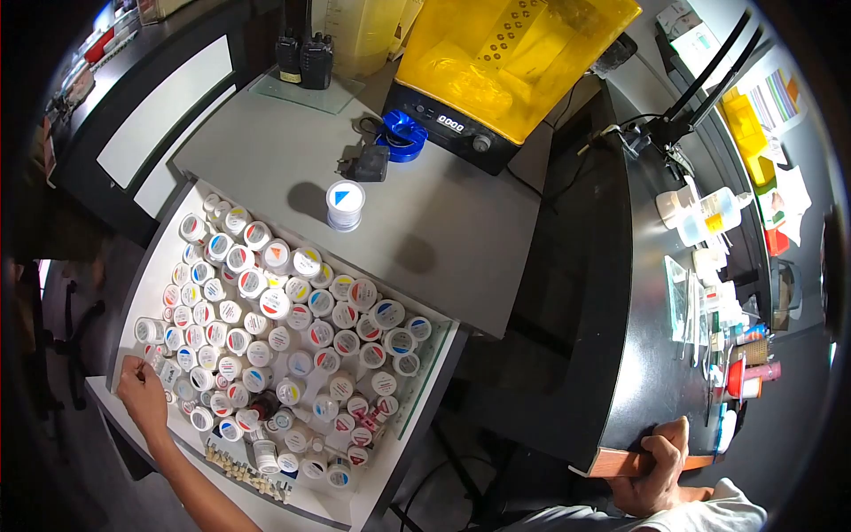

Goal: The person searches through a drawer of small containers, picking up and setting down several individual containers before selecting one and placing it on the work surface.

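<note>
My left hand (144, 395) is at the left rim of an open white drawer (355, 514), fingers curled together in a pinch. What they hold, if anything, is too small to make out. Right beside the fingertips lie small clear containers (168, 371). The drawer is packed with round white-lidded jars (275, 303), whose labels carry red, blue and yellow marks. My right hand (660, 465) is closed round the wood-coloured edge (616, 463) of the black desk at the right.
On the grey cabinet top (443, 257) stand a short stack of white jars (345, 208), a black plug adapter (368, 164), a blue object (403, 135), two-way radios (316, 62) and a yellow-covered machine (505, 66). Bottles (709, 217) and tools crowd the black desk (647, 355). Tooth-like shade samples (248, 472) lie in the drawer.
</note>
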The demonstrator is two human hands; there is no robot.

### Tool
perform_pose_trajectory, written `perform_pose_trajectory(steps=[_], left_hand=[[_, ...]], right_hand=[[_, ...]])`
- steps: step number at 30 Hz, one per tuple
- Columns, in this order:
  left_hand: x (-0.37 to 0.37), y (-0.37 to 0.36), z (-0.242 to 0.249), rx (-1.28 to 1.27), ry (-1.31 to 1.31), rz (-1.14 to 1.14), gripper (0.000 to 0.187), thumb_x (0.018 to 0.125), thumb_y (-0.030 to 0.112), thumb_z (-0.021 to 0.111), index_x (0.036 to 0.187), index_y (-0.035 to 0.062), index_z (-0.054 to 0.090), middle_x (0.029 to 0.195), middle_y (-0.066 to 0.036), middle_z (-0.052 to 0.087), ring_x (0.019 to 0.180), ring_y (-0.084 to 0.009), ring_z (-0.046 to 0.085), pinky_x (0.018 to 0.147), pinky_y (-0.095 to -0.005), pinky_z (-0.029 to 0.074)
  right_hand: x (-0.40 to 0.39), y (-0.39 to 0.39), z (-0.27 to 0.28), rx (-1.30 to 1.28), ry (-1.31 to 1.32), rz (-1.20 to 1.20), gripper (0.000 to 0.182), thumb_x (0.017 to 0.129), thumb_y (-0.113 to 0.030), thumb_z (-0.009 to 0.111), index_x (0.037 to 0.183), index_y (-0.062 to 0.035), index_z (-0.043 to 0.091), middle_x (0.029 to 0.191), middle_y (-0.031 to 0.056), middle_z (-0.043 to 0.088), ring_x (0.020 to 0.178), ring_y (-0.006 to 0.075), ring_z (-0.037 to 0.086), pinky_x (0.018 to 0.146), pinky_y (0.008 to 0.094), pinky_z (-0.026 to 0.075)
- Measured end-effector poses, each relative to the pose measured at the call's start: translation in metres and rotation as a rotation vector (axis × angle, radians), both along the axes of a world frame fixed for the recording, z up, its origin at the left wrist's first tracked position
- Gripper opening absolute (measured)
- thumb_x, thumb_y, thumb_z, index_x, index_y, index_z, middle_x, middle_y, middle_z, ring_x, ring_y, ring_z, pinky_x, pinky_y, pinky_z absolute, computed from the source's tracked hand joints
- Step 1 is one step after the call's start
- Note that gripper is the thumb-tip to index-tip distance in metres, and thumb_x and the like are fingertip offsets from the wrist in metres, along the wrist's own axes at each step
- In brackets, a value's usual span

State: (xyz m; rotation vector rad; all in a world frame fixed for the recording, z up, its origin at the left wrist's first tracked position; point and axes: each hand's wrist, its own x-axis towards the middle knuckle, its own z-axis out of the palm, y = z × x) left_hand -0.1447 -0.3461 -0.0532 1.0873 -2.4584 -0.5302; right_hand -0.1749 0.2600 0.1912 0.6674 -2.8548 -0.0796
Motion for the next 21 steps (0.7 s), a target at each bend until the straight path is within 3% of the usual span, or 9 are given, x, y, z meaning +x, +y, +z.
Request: perform_pose_trajectory(steps=[11, 21], left_hand=[[0.004, -0.006, -0.009, 0.027, -0.037, -0.071, 0.004, 0.084, -0.003, 0.057, 0.085, -0.0064, 0.058, 0.071, -0.020, 0.063, 0.064, -0.0297, 0.063, 0.064, -0.0411, 0.048], [0.005, -0.004, -0.006, 0.024, -0.133, 0.075, 0.019, 0.084, 0.007, 0.053, 0.081, -0.0107, 0.058, 0.078, -0.026, 0.063, 0.072, -0.0395, 0.061, 0.072, -0.0480, 0.045]], right_hand=[[0.000, -0.002, 0.001, 0.028, -0.005, -0.019, 0.057, 0.072, -0.019, 0.079, 0.113, -0.0089, 0.041, 0.082, 0.0115, 0.038, 0.070, 0.0201, 0.039, 0.056, 0.0373, 0.030], [0.002, 0.000, -0.001, -0.004, -0.014, -0.030, 0.056, 0.070, -0.014, 0.077, 0.112, -0.0070, 0.040, 0.084, 0.0120, 0.037, 0.070, 0.0189, 0.037, 0.056, 0.0362, 0.029]])
